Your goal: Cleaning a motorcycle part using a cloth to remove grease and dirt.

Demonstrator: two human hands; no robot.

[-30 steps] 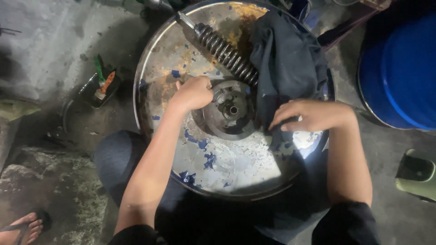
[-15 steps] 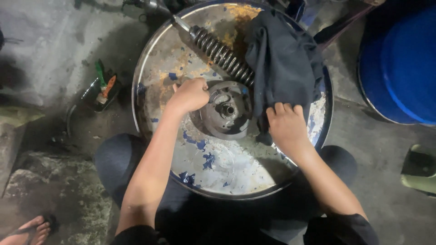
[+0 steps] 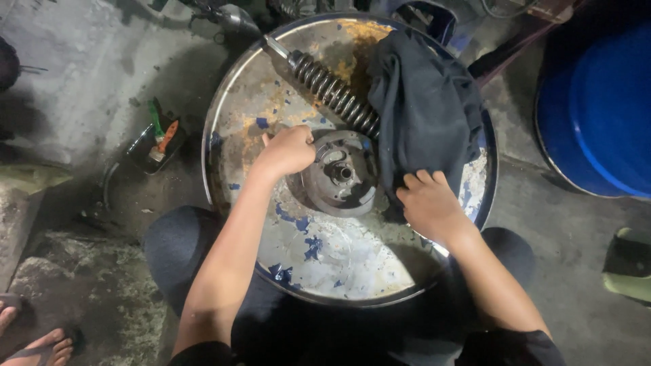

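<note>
A round dark metal part [image 3: 341, 175] with a central hub lies on the rusty, blue-flecked top of a steel drum [image 3: 319, 257]. My left hand [image 3: 288, 150] is closed over the part's left rim. My right hand [image 3: 426, 200] rests fingers-down on the lower edge of a dark cloth [image 3: 424, 108] that is bunched on the drum's right side, just right of the part. A coil spring on a rod [image 3: 330, 91] lies diagonally behind the part, its lower end tucked under the cloth.
A blue plastic barrel [image 3: 603, 115] stands at the right. A small dark tray with green and orange tools [image 3: 157, 141] sits on the concrete floor at the left. A sandalled foot [image 3: 37, 346] shows at bottom left, a sandal [image 3: 627, 261] at the right edge.
My right hand has slid left and down along the cloth's edge, closer to the metal part. My left hand stays on the part's rim.
</note>
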